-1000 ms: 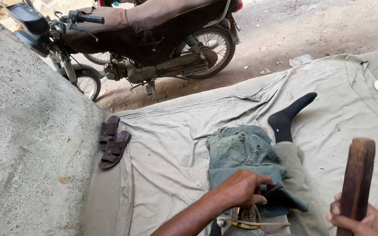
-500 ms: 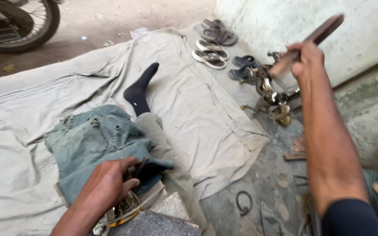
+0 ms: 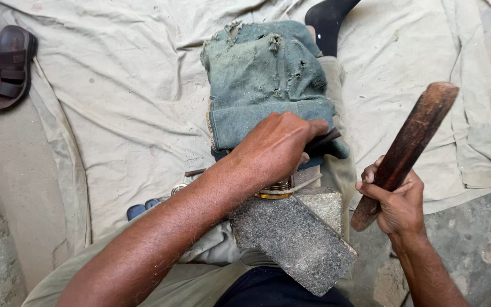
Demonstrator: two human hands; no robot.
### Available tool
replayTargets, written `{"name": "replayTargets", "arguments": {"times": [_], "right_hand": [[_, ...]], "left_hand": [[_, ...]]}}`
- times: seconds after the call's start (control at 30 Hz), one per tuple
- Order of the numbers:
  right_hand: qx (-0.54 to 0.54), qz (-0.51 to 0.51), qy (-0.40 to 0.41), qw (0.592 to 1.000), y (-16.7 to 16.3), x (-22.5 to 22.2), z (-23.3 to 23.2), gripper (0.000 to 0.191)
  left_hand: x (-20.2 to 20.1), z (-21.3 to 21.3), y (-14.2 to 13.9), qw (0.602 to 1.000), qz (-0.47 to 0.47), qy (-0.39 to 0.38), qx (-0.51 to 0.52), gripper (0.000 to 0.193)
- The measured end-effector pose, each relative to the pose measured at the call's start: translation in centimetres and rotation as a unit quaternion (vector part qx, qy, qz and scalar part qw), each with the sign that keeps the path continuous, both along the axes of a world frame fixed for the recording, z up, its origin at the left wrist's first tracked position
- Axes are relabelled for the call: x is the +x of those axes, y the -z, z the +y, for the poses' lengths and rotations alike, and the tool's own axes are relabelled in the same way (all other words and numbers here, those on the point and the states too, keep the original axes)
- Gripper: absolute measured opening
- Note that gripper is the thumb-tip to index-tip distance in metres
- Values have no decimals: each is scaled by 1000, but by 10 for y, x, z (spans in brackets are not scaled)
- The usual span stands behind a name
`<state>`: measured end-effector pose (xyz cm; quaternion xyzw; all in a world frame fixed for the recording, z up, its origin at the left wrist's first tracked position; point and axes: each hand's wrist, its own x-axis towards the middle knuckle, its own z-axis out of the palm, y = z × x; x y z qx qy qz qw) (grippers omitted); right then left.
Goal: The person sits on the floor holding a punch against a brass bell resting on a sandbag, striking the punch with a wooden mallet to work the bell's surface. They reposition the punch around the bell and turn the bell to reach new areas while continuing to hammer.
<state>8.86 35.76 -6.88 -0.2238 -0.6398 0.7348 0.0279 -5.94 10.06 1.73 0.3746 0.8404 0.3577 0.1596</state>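
The left hand (image 3: 277,149) is closed over a small brass-coloured metal ring piece (image 3: 273,191) and presses it down on the far end of a grey stone block (image 3: 294,241); a dark rod (image 3: 322,140) sticks out past its fingers toward the right. Just beyond that grip, a frayed blue-green cloth (image 3: 265,79) lies draped over the outstretched leg, with a black sock (image 3: 329,17) further on. The right hand (image 3: 396,202) is wrapped tight round the lower end of a dark wooden stick (image 3: 407,150), which rises tilted up and away from the fist, well clear of the block. Everything rests on a pale sheet (image 3: 115,96); a brown sandal (image 3: 4,65) lies far off to the left of both hands.
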Motion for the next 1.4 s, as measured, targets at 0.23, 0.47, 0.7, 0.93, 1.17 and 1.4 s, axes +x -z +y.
{"name": "replayTargets", "arguments": {"times": [0.23,0.47,0.7,0.93,1.17,1.4], "right_hand": [[211,-92,-86,969,4,8,20,25],[283,-12,-61,957,16,30,0,22],[292,46,14,955,47,58,-17,18],[153,54,-6,987,47,64,-19,28],[37,153,-53,986,17,32,-5,56],[231,5,-62,971,-10,18,-17,58]], "left_hand": [[-6,1,8,1000,-5,22,-6,43],[-14,7,16,997,-22,75,-9,41],[-16,7,23,990,2,136,20,32],[-19,-6,16,990,-107,87,-11,33],[-15,-14,23,998,-55,15,25,52],[-21,-16,18,998,-21,43,37,53]]}}
